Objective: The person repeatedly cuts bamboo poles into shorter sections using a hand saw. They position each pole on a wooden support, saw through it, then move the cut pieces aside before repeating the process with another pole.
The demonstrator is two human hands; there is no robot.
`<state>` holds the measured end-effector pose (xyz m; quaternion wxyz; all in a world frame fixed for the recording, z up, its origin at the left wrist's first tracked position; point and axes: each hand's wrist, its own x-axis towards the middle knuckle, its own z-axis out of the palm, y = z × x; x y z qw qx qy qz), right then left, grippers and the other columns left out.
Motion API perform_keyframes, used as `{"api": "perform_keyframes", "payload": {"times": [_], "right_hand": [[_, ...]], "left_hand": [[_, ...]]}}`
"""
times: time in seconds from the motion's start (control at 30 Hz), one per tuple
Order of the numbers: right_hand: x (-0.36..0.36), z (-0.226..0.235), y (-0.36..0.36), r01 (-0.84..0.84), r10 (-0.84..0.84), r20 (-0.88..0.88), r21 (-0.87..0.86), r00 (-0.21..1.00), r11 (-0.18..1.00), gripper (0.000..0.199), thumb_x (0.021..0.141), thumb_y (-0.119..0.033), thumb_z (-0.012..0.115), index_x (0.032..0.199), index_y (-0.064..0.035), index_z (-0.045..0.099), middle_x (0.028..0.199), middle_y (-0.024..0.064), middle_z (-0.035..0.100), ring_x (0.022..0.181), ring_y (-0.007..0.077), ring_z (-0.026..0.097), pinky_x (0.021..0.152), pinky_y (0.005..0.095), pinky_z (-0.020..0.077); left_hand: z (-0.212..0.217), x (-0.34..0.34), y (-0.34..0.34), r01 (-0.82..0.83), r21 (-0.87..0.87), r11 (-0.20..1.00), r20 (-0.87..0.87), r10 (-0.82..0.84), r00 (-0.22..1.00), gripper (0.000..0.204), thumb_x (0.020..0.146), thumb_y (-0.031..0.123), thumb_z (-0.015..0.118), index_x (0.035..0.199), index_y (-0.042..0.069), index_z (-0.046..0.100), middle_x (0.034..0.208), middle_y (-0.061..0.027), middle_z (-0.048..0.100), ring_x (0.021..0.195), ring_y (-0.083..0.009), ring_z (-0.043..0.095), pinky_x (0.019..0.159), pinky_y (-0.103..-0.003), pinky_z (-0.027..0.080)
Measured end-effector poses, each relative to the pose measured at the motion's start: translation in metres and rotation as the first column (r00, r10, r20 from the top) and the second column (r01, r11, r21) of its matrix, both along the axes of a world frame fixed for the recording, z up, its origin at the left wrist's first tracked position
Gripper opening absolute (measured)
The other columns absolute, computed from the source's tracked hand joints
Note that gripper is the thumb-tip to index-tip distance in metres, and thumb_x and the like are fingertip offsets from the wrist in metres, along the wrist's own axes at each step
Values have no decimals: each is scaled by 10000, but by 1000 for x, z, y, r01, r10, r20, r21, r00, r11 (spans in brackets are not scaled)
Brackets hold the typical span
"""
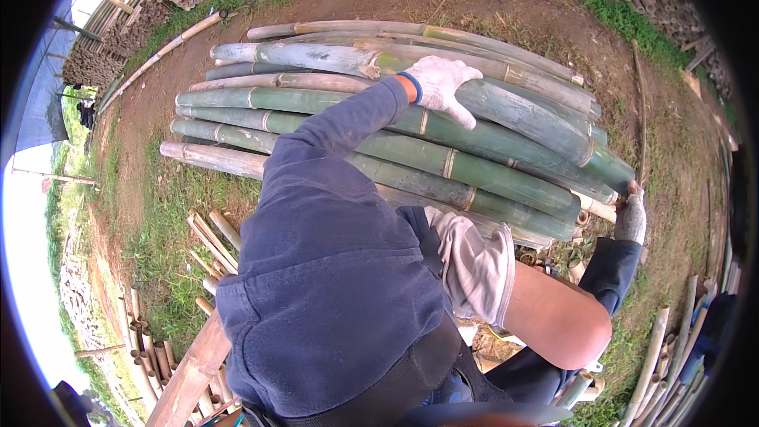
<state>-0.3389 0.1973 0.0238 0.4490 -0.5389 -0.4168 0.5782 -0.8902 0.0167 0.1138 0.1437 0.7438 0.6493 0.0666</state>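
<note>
Clock positions are read from the middle of the head view: the dark blue sleeve of the left arm covers much of the centre down to six o'clock, hiding the near middle of a row of green bamboo poles that lie side by side across twelve to three o'clock. Toward one o'clock the left hand, in a pale glove with a blue band at the wrist, rests over a thick grey-green pole, thumb spread well away from the fingers; the fingertips turn over its far side, so how firmly they press cannot be told. Glove and sleeve cover a stretch of that pole, and whether the length toward eleven o'clock is the same piece is unclear. Its other end reaches three o'clock, where the right hand, also gloved, touches it with bare-looking fingertips; the hand is small and edge-on, and I cannot tell how far it is closed or whether it grips. The bent knee at four o'clock hides part of the right forearm. Items below the knee are hard to make out, and the shorter poles at eight o'clock are cut off by the black rim.
</note>
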Motion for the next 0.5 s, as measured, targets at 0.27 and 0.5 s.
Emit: {"api": "perform_keyframes", "payload": {"times": [0.27, 0.5], "right_hand": [[23, 15, -69, -32, 46, -204, 74, 978, 997, 649, 1118, -383, 701, 1666, -99, 498, 1347, 22, 616, 1126, 147, 603, 1016, 333, 508], [132, -16, -213, 206, -224, -298, -90, 928, 974, 602, 1123, -379, 688, 1643, -121, 529, 1297, 11, 677, 1176, 176, 613, 1052, 362, 485]], "left_hand": [[-32, -18, 58, 10, -67, 998, -30, -12, 999, 1060, 723, 810, 851, 1480, 95, 655, 1299, -242, 767, 1209, -435, 727, 1051, -524, 556], [-45, -84, 147, -178, 49, 983, -21, 180, 984, 1028, 726, 787, 869, 1511, 163, 643, 1343, -204, 771, 1280, -409, 712, 1104, -515, 538]]}}
